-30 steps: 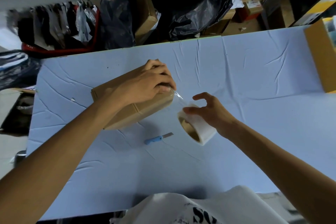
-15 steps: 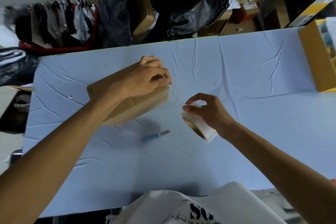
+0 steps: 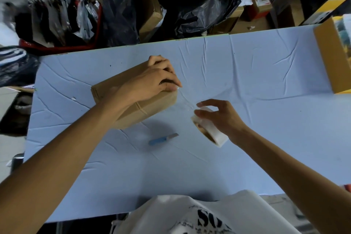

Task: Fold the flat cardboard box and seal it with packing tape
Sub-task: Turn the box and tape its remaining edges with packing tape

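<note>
Sealing looks to be the step in hand: the cardboard box (image 3: pixel 148 110) is already folded up and sits left of centre on the bench (image 3: pixel 247 81), slightly skewed. The left hand (image 3: pixel 153 81) lies over its right-hand end, its grip curled round the top edge and its fingertips apparently pinning the tape's free end at the corner. A strip of clear tape (image 3: pixel 187 99) runs from there down to the tape roll (image 3: pixel 212 131). The right hand (image 3: pixel 222 118) holds the roll just right of the box, grip clamped on it by thumb and fingers. Next, probably, the strip must be drawn taut along the seam, pressed flat, then cut; the blue cutter (image 3: pixel 163 139) lies near, below the box.
</note>
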A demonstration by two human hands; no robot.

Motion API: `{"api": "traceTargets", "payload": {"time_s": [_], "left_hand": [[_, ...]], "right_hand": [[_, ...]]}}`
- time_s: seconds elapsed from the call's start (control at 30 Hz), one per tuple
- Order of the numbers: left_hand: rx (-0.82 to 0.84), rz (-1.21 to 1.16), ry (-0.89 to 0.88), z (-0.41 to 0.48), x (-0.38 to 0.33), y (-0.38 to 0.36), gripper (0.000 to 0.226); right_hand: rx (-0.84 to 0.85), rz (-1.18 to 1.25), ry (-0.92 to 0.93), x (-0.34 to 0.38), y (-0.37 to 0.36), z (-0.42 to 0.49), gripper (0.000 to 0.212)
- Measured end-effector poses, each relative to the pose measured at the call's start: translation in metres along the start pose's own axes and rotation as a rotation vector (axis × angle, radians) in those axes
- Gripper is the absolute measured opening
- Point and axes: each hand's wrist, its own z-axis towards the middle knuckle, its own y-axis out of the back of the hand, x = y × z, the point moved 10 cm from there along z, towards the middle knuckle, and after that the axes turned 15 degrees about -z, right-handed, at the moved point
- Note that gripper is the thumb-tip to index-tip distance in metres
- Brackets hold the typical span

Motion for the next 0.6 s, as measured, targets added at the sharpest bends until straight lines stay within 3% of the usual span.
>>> {"api": "traceTargets", "payload": {"time_s": [0.2,0.33,0.6], "left_hand": [[0.083,0.179,-0.006,-0.006,-0.002,-0.004,0.048],[-0.053,0.236,-0.086,-0.002,-0.009,0.014,0.038],[-0.216,0.237,-0.067,0.01,-0.005,0.033,0.036]], "right_hand": [[-0.018,-0.07,0.043,0.007,0.01,0.004,0.023],[-0.044,-0.065,0.062,0.016,0.013,0.01,0.022],[-0.075,-0.042,0.05,0.03,0.023,0.031,0.024]]}}
